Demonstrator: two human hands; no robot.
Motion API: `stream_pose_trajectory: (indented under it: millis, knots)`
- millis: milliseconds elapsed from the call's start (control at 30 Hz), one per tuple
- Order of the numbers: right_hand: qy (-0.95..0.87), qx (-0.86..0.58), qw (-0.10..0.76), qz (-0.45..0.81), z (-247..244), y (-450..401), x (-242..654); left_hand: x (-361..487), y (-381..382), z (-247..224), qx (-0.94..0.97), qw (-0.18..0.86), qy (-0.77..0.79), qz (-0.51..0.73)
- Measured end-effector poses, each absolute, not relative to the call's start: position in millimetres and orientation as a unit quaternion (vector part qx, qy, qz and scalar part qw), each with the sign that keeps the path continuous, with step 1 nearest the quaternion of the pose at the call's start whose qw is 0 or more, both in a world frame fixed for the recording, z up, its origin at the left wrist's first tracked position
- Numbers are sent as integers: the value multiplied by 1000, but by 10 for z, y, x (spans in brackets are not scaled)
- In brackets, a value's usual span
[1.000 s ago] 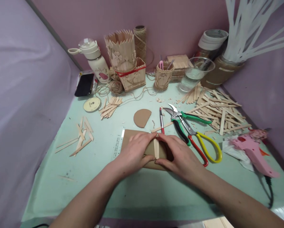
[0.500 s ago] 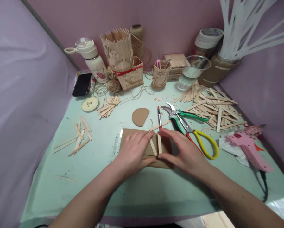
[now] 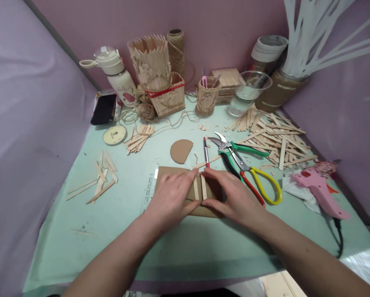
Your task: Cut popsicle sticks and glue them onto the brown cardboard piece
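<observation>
Between thumb and fingertips, my left hand [image 3: 169, 194] grips the two ends of a short wooden craft stick [image 3: 196, 189]. My right hand [image 3: 234, 193] pinches another short craft stick [image 3: 204, 188] the same way. The two sticks lie side by side, nearly parallel, with a narrow gap between them. Under both hands is a brown cardboard piece [image 3: 203, 211], partly covered by them. A clear ruler [image 3: 147, 192] shows at its left edge. Just beyond lie a rounded cardboard cutout [image 3: 181, 151] with one straight side and a red-and-grey pen [image 3: 206, 152].
Pruning shears [image 3: 231, 154] and yellow-and-red-handled scissors [image 3: 267, 185] lie right of the cardboard. A pink glue gun [image 3: 324, 189] rests farther right, near a craft stick pile [image 3: 280, 136]. Cut sticks [image 3: 102, 177] lie left. Behind stand a bottle [image 3: 119, 78], stick baskets [image 3: 168, 97] and a water cup [image 3: 245, 97].
My left hand has straightened its stick, which was slanted before and now lies nearly parallel to the right one. My left thumb has come closer to the stick's near end. The view has shifted slightly.
</observation>
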State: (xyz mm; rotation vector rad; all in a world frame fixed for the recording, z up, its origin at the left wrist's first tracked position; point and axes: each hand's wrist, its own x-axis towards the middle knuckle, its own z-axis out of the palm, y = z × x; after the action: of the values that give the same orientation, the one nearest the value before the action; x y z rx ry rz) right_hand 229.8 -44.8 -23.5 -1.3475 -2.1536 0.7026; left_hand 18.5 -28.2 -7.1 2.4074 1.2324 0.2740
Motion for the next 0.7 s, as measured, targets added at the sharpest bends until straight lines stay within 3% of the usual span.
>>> stream_pose_trajectory:
  millis: [267,700]
  knots:
    - [-796,-495,232,259,-272,-483,2215,50,-197,-48,874,251,405,96]
    - [-804,-482,218,272,-199,-499,2181,80,-245,-52,882,213,411,82]
